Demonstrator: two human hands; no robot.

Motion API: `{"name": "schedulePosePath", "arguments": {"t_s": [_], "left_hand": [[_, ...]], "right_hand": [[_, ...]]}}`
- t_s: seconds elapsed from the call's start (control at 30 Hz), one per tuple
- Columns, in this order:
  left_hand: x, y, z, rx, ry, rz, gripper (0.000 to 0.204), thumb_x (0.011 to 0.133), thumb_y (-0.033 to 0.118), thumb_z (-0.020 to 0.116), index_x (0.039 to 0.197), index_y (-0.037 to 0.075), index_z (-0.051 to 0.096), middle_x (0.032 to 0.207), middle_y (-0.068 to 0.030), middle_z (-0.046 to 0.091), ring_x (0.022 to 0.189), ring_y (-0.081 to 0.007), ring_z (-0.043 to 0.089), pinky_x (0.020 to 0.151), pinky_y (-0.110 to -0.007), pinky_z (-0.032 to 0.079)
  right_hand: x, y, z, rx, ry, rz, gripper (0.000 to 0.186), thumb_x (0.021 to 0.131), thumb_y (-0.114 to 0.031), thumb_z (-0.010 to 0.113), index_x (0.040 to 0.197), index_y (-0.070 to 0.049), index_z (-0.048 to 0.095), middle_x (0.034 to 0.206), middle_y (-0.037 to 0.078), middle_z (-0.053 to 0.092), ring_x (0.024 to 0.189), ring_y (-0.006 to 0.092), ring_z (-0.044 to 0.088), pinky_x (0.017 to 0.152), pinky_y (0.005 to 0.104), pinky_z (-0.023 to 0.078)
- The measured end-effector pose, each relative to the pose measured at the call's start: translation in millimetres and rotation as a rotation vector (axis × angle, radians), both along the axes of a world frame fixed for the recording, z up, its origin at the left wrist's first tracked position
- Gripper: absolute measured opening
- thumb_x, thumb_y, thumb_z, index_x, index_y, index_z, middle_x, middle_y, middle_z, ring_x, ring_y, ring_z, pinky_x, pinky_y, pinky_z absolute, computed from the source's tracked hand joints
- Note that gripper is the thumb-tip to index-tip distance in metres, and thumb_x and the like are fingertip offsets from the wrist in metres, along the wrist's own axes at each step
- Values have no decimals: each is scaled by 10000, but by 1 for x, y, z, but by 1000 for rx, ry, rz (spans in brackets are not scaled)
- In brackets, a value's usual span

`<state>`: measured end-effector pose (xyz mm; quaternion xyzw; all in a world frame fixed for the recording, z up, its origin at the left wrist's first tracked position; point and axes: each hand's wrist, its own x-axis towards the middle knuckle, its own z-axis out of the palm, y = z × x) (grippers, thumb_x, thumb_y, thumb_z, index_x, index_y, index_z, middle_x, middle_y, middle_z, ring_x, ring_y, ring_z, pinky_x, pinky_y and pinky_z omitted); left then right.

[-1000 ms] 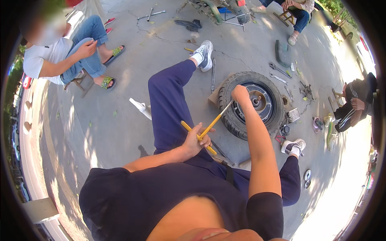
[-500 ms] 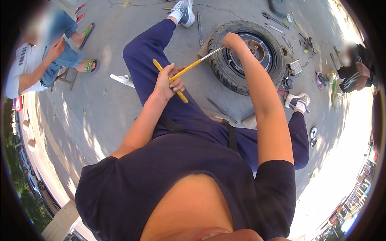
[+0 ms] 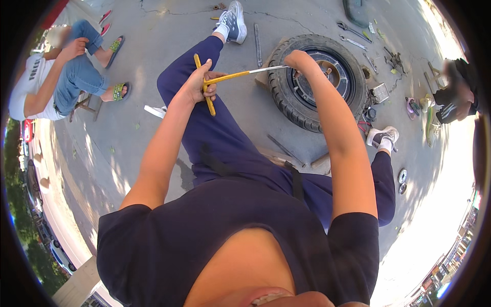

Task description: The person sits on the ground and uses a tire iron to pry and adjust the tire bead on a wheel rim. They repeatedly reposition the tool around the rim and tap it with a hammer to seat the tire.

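My left hand [image 3: 200, 82] grips a yellow-handled T-shaped tool [image 3: 230, 76] where crossbar and stem meet, above my raised left thigh. Its bare metal shaft [image 3: 268, 68] runs rightward to my right hand [image 3: 299, 64], whose fingers are curled at the shaft's far end, over the wheel rim; what they hold is hidden. Beneath that hand lies a black tire [image 3: 284, 102] on a dark metal rim with a hub [image 3: 330, 72]. A long steel bar [image 3: 258, 45] lies left of the tire, and another dark rod [image 3: 286, 151] below it.
Wrenches [image 3: 353, 42], metal parts [image 3: 394, 60], a metal case [image 3: 379, 93] and two bearing-like rings [image 3: 402, 179] lie right of the wheel. A seated person in sandals [image 3: 76, 77] is at left; another in dark clothes [image 3: 455, 102] sits at right. My legs [image 3: 194, 77] straddle the work area.
Both my hands and the tool have moved up in the picture; since half a second ago my left hand has shifted up and left, and the stem lies flatter. The view has also shifted.
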<state>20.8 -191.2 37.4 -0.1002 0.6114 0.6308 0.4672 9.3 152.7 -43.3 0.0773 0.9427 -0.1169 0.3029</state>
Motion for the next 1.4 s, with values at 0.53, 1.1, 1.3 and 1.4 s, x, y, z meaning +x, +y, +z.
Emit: {"name": "schedulePosePath", "arguments": {"t_s": [0.53, 1.1, 1.3, 1.4], "left_hand": [[-101, 19, -34, -287, 143, 46, 612, 991, 516, 420, 1056, -65, 601, 731, -107, 526, 350, -71, 227, 352, -232, 241], [-169, 55, -38, -372, 260, -188, 508, 1002, 479, 400, 1015, 21, 620, 724, -74, 552, 398, -93, 297, 388, -255, 228], [-184, 69, -46, -369, 250, -232, 502, 1007, 462, 401, 1042, 6, 608, 705, -25, 593, 450, -95, 359, 395, -251, 234], [-197, 68, -54, -371, 241, -268, 503, 1008, 459, 403, 1044, 2, 609, 665, -27, 577, 439, -97, 374, 374, -245, 221]], "right_hand": [[16, -11, 34, -124, -9, -132, 323, 837, -148, 444, 820, 55, 695, 762, 197, 702, 719, 281, 723, 727, 386, 552], [14, -4, 25, -254, -20, -132, 345, 820, -149, 435, 756, 63, 699, 728, 187, 694, 678, 287, 702, 670, 399, 552], [12, -4, 26, -259, -86, -177, 352, 822, -175, 435, 780, 40, 711, 781, 181, 704, 726, 284, 704, 702, 390, 545], [11, -4, 23, -243, -74, -146, 348, 819, -180, 440, 770, 31, 713, 779, 175, 705, 718, 282, 701, 699, 385, 544]]}}
